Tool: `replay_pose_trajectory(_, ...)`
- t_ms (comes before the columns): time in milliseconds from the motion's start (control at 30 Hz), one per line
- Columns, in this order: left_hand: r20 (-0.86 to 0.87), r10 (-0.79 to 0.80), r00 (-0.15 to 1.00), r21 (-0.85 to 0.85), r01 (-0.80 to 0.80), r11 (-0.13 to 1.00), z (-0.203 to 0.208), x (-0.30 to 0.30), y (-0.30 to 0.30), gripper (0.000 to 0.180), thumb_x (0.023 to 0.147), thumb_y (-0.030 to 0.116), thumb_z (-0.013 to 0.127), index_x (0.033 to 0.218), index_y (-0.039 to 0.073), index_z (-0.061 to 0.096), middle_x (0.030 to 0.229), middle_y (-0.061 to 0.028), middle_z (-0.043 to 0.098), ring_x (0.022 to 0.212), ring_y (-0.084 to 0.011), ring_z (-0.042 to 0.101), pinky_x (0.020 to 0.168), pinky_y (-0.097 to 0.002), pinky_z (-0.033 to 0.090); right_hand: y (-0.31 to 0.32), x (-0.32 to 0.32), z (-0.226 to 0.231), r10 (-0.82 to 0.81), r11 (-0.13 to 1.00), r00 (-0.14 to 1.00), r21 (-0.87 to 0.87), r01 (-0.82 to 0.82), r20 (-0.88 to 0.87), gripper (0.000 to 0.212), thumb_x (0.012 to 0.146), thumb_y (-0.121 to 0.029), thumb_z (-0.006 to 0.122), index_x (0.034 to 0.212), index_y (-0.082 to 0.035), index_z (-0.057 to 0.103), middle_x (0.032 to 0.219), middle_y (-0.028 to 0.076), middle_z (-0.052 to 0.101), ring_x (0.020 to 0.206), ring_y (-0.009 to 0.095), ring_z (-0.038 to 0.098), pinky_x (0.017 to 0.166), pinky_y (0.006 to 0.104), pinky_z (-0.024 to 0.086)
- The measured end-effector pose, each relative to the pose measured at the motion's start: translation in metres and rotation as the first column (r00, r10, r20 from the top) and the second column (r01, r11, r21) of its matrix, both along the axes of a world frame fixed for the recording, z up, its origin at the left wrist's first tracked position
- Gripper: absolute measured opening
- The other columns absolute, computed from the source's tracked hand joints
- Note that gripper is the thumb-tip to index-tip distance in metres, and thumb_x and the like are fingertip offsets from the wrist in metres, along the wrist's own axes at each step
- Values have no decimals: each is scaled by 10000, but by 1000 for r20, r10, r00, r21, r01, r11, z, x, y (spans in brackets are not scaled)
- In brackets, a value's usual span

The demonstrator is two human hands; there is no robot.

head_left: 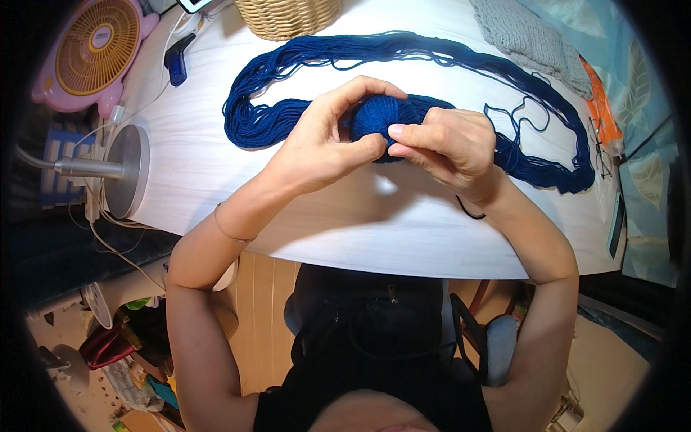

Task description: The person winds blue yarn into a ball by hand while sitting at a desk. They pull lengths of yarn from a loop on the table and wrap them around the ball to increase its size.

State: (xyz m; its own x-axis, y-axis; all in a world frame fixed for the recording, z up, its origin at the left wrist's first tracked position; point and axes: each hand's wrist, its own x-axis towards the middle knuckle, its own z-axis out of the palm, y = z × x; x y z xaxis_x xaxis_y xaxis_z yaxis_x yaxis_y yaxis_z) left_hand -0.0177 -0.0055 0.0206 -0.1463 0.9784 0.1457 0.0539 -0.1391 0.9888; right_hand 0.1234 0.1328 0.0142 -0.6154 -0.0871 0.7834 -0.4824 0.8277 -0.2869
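A round ball of dark blue yarn (380, 119) is held above the table in front of me. My left hand (335, 129) wraps round its left side, with fingers over the top and the thumb along the lower edge. At its right side my right hand (453, 144) is closed, thumb and forefinger pinched together against the ball; the strand between them is hard to make out. Behind both hands a long loop of blue yarn, a skein (270, 75), lies spread across the table. Under my right wrist hangs a loose strand end (469, 209).
On the white table (324, 237) stand a wicker basket (284, 18) at the back and a round grey lamp base (131, 173) at left. A pink fan (93, 47) is at far left, near a blue-black handheld tool (178, 61). Grey knitting (529, 47) and an orange packet (603, 108) lie at right.
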Motion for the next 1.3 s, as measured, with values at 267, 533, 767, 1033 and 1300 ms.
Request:
replay_pose_trajectory(267, 77, 45, 996, -92, -37, 995, 3, 0, 1, 432, 727, -6, 528, 1158, -26, 499, 1048, -46, 532, 932, -94, 525, 846, -237, 442, 2, 1, 4, -44, 999, 999, 26, 43, 32, 198, 735, -211, 730, 753, -75, 587, 590, 29, 556, 469, 130, 547, 411, 228, 423)
replay_pose_trajectory(533, 85, 7, 996, -60, -2, 998, -3, 0, 1, 418, 723, -17, 551, 1140, -20, 520, 1068, -52, 538, 946, -104, 530, 859, -249, 445, -3, 1, 8, -44, 992, 999, 115, 45, -15, 204, 744, -226, 725, 769, -85, 580, 550, 22, 505, 454, 131, 529, 403, 235, 414)
replay_pose_trajectory(767, 53, -24, 998, -77, 28, 997, -1, -2, 1, 437, 732, 40, 620, 1154, -10, 520, 1085, -67, 546, 980, -129, 542, 878, -269, 455, 2, 1, 4, -46, 999, 999, 3, 46, -9, 213, 749, -228, 718, 783, -74, 575, 580, 27, 532, 471, 136, 535, 418, 227, 418)
replay_pose_trajectory(1033, 497, 71, 865, -170, 16, 985, 1, -10, 2, 394, 822, 137, 559, 1190, 24, 476, 1042, -61, 575, 947, -135, 591, 835, -280, 510, -14, 9, 18, 132, 873, 976, -487, -32, 171, 223, 866, -264, 609, 808, -63, 531, 691, 7, 544, 559, 83, 540, 500, 193, 434)
replay_pose_trajectory(1300, 602, 178, 778, -121, -131, 984, 1, -14, 1, 336, 841, 180, 577, 1144, 49, 515, 1039, -27, 557, 945, -100, 567, 811, -311, 514, -3, 7, 35, 701, 650, 337, -757, 63, 629, 300, 840, -287, 594, 669, -54, 516, 645, 29, 564, 635, 69, 549, 549, 200, 407)
